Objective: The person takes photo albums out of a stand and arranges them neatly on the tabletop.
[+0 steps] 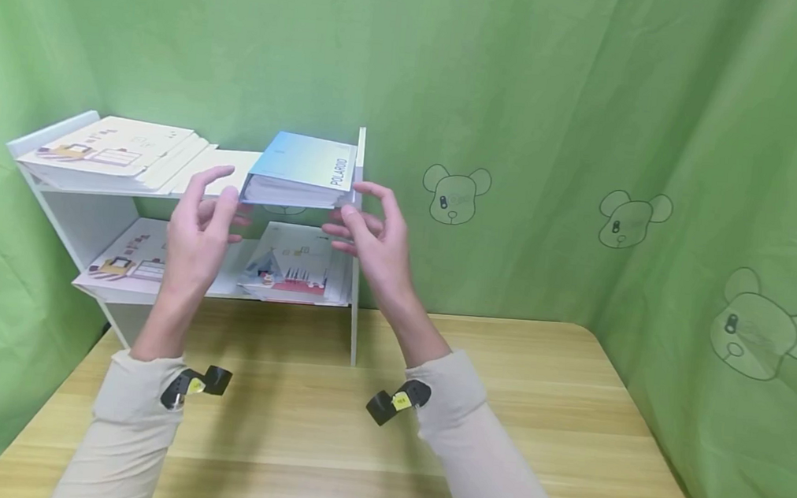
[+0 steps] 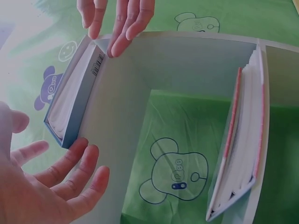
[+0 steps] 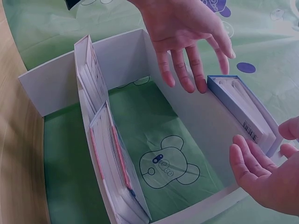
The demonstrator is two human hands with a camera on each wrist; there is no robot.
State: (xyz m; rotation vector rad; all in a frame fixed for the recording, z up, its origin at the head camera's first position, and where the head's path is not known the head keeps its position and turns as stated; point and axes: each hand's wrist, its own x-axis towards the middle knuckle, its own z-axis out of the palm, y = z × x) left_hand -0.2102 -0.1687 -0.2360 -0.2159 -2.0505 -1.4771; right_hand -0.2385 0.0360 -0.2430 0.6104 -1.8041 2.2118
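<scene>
Album point(image 1: 302, 163) marked POLAROID on a white shelf point(image 1: 98, 219), left hand point(image 1: 196, 243) and right hand point(image 1: 382, 251) loosely spread on either side, booklets point(image 1: 112, 146) further left, worktop point(image 1: 304, 438) below.

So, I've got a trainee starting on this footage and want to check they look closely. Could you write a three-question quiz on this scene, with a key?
1. What is the main colour of the book marked POLAROID?
A) Red
B) Blue
C) Green

2. True or false: that book lies on the table.

3. Fill in the missing word: the person's ____ grip is nearer the stack of white books.

Key:
1. B
2. False; it lies on the upper level of the shelf.
3. Left; the left grip is nearer.
</scene>
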